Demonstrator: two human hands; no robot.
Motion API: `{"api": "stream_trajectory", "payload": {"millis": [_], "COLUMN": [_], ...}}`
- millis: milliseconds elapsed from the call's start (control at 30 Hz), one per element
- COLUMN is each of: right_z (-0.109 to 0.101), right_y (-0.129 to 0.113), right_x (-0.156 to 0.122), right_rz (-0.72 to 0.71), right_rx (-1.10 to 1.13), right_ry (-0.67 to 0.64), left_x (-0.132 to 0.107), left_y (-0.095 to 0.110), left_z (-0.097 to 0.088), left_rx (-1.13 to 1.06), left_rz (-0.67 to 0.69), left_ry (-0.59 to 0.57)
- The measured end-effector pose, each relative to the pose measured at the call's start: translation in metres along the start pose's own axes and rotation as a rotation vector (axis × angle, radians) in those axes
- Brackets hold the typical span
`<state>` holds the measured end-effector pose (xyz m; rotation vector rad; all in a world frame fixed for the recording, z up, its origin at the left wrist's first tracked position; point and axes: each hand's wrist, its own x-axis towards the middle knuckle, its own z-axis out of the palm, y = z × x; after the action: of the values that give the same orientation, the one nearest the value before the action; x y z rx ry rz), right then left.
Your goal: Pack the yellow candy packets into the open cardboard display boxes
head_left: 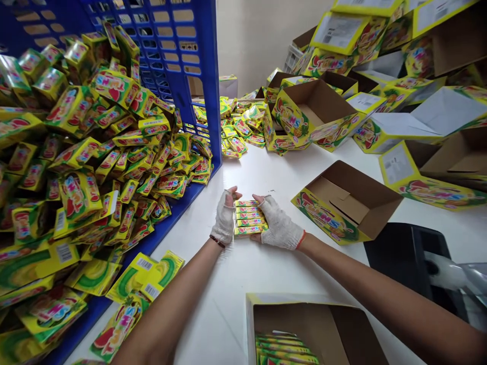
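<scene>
Both my hands wear white fingerless gloves and meet around a row of several small yellow candy boxes (250, 218) with green and red print. The boxes lie side by side, low over the white table. My left hand (224, 215) presses against their left end, fingers partly bent and the fingertips at the far corner. My right hand (279, 223) clasps the right end, with one finger at the far side and the thumb at the near side. A brown cardboard carton (300, 319), open at the top, stands close in front of me with similar boxes packed inside it.
A blue plastic crate (207, 76) heaped with candy boxes (78, 192) takes up the left. Flattened yellow packs (146, 276) lie beside it. Open display cartons (344, 203) pile up at right and behind. A black device (411, 253) sits by my right forearm.
</scene>
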<state>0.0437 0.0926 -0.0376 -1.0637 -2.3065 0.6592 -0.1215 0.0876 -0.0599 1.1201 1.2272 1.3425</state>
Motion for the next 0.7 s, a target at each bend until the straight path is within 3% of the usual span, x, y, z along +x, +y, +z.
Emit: {"api": "stream_trajectory", "payload": {"millis": [233,367,467,600,700], "right_z": [0.002,0.0,0.001,-0.006,-0.033], "right_y": [0.003,0.003,-0.004,-0.027,-0.052], "right_x": [-0.002,-0.001,0.003,0.011,0.003], "right_rz": [-0.048,-0.082,-0.026,0.176,0.383], "right_rx": [0.009,0.012,-0.033,-0.017,0.218], "right_ry": [-0.084,-0.096,-0.126,-0.081,0.06], "left_x": [-0.021,-0.017,-0.006,-0.011,-0.062], "left_y": [-0.008,-0.009,-0.004,0.026,0.069], "left_z": [0.0,0.003,0.005,0.003,-0.008], "left_rx": [0.102,0.163,0.177,0.156,0.268], "left_rz": [0.038,0.071,-0.012,-0.162,0.008], "left_ry": [0.078,0.053,0.051,0.141,0.274]}}
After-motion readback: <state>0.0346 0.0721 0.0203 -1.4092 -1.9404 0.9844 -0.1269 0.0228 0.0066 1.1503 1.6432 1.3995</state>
